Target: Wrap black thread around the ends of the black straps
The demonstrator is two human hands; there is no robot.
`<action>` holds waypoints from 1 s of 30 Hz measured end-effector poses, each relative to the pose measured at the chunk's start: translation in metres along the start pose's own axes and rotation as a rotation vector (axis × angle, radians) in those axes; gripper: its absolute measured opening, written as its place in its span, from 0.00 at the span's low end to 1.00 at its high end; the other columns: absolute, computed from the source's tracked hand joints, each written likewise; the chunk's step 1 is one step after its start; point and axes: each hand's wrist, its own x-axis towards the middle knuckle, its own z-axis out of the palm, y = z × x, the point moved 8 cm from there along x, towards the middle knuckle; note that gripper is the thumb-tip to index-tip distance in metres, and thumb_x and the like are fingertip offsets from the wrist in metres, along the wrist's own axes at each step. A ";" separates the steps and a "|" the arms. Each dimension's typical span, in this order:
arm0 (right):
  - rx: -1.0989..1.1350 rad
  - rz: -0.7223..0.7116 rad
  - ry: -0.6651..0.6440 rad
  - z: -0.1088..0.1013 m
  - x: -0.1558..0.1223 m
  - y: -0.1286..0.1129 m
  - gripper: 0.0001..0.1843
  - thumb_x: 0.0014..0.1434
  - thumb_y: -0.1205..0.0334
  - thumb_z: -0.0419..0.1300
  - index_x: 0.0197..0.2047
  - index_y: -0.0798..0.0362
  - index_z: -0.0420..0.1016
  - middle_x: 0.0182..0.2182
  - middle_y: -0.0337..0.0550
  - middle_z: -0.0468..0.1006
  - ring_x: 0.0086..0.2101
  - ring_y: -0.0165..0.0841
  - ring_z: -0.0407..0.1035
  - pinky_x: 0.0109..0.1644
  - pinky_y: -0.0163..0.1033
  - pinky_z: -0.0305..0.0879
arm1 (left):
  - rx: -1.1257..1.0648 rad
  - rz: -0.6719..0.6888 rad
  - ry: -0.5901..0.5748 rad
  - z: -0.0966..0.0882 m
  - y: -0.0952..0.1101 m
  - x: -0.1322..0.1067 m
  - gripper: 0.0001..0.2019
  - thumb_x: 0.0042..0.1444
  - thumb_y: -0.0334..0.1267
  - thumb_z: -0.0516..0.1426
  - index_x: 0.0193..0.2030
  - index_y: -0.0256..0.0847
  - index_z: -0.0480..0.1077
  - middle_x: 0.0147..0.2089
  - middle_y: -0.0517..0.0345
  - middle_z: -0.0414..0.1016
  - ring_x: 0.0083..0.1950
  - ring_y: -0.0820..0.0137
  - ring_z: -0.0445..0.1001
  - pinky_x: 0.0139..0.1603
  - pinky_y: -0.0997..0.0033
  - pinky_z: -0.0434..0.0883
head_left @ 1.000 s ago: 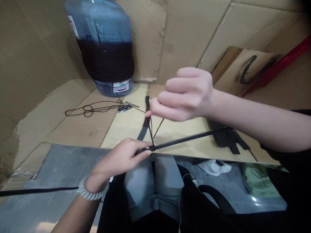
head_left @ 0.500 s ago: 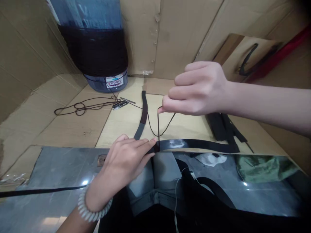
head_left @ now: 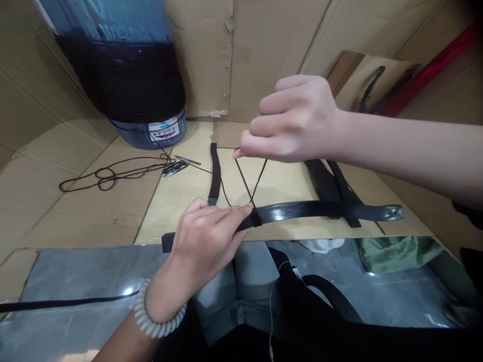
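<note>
Across the centre of the frame, the black strip point(head_left: 302, 210), clasped in the grip of the left hand point(head_left: 206, 236), is now extended farther right than half a second ago, while the dark cord point(head_left: 244, 178), pinched by the right hand point(head_left: 290, 120), is crossed above it, apparently keeping the wrap point(head_left: 257, 217) taut.

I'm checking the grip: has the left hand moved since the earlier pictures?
Yes: the left hand has shifted rightward, away from the snips lying still.

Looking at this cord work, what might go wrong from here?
The loose cord loops might tangle, since they cross on the cardboard. They could also snag on the snips close by. The wrap on the black strap might loosen if the right hand drops its taut cord.
</note>
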 end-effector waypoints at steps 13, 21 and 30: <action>0.031 0.144 0.024 0.027 0.000 0.040 0.32 0.68 0.43 0.38 0.21 0.56 0.59 0.17 0.38 0.51 0.26 0.28 0.56 0.32 0.38 0.50 | 0.000 0.113 0.067 -0.011 -0.007 0.029 0.13 0.56 0.36 0.61 0.48 0.36 0.70 0.40 0.59 0.81 0.33 0.71 0.78 0.33 0.68 0.65; 0.094 0.130 -0.037 0.065 -0.011 0.041 0.28 0.69 0.47 0.40 0.25 0.54 0.65 0.18 0.39 0.56 0.23 0.29 0.52 0.29 0.38 0.42 | -0.172 0.045 0.088 -0.017 -0.025 0.026 0.18 0.53 0.36 0.64 0.51 0.43 0.69 0.35 0.62 0.80 0.30 0.76 0.73 0.32 0.70 0.66; 0.337 0.186 -0.028 0.096 -0.026 0.054 0.29 0.67 0.44 0.42 0.22 0.55 0.61 0.17 0.37 0.53 0.22 0.27 0.42 0.28 0.36 0.38 | -0.476 -0.013 0.001 -0.008 -0.075 0.028 0.20 0.49 0.32 0.66 0.50 0.47 0.74 0.40 0.61 0.81 0.33 0.76 0.76 0.34 0.74 0.71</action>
